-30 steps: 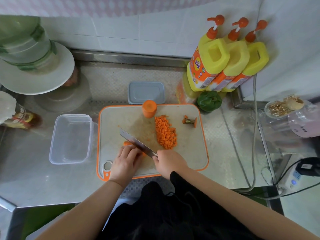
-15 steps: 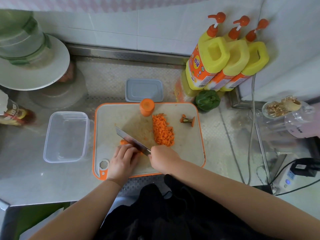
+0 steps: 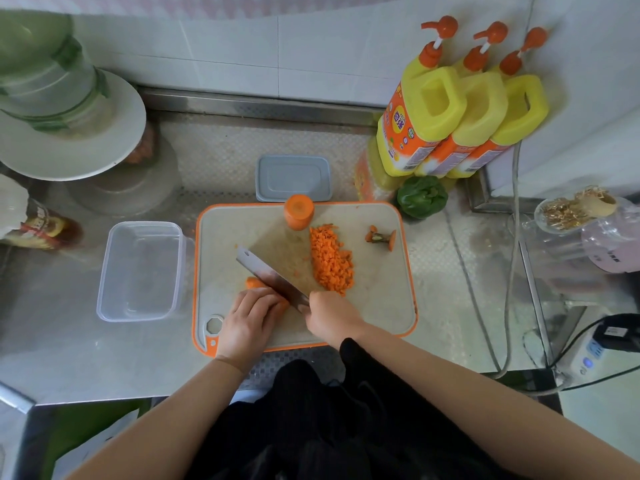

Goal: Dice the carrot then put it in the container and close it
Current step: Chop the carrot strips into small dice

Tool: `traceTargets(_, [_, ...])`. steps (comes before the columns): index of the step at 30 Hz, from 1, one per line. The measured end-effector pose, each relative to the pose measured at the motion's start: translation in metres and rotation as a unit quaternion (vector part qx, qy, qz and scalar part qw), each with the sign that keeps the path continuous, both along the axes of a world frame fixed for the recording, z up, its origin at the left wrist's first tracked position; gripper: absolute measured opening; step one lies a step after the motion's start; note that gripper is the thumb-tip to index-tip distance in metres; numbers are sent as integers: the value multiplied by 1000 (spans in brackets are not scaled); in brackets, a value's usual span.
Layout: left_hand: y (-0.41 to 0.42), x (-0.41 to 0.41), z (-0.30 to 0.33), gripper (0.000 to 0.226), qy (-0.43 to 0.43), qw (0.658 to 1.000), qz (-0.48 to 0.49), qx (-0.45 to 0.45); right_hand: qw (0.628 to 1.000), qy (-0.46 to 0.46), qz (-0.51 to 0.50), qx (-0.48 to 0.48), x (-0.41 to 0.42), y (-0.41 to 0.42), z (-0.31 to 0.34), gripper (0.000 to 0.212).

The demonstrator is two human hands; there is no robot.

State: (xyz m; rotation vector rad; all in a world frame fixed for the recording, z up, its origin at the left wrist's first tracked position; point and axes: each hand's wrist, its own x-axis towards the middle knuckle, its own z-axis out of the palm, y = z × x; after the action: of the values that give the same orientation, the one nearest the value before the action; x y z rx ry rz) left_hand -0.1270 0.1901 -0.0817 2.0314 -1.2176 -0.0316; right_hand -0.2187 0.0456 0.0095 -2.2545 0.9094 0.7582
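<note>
The right hand (image 3: 330,315) is clenched round the handle of the knife (image 3: 270,276), whose blade runs diagonally up and to the left across the cutting board (image 3: 377,306), its edge down on the carrot piece (image 3: 254,282) that the left hand (image 3: 249,315) pins with curled fingers (image 3: 265,296) near the board's near-left part. Only the orange end of that piece shows past the blade; the rest is under the left hand, so how much is left to cut cannot be told. To do this cut well, the knuckles should stay against the flat of the blade with fingertips tucked back, the left hand creeping away from the edge after each stroke so the dice come out even with the heap already made. That heap of diced carrot (image 3: 331,263) lies just right of the blade, toward the middle of the board. At the board's far edge stands a thick carrot stub (image 3: 299,212), upright on its cut face and not yet diced, and near the far-right corner lies the trimmed carrot top (image 3: 380,236). The clear container (image 3: 138,270) sits empty on the table (image 3: 86,355) just beyond the board's left edge, and its grey lid (image 3: 293,178) lies flat on the table just behind the board's far edge. By my judgement the dicing is partway through, with filling and closing both ahead.
</note>
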Motion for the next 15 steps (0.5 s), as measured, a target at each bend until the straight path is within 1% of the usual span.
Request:
traceTargets(2, [1, 0, 3, 21, 9, 1000, -4, 8, 1000, -3, 2, 13, 1, -5, 1, 35])
traceTargets(4, [1, 2, 5, 23, 9, 1000, -10, 18, 1000, -5, 7, 15, 0, -6, 3, 36])
traceTargets(9, [-2, 8, 5, 25, 24, 999, -15, 36, 999, -30, 9, -3, -3, 1, 10, 29])
traceTargets(13, [-1, 9, 5, 38, 25, 999, -20, 42, 998, -41, 28, -28, -7, 4, 19, 26])
traceTargets(15, [-1, 10, 5, 36, 30, 998, -19, 43, 998, -38, 39, -34, -10, 7, 22, 24])
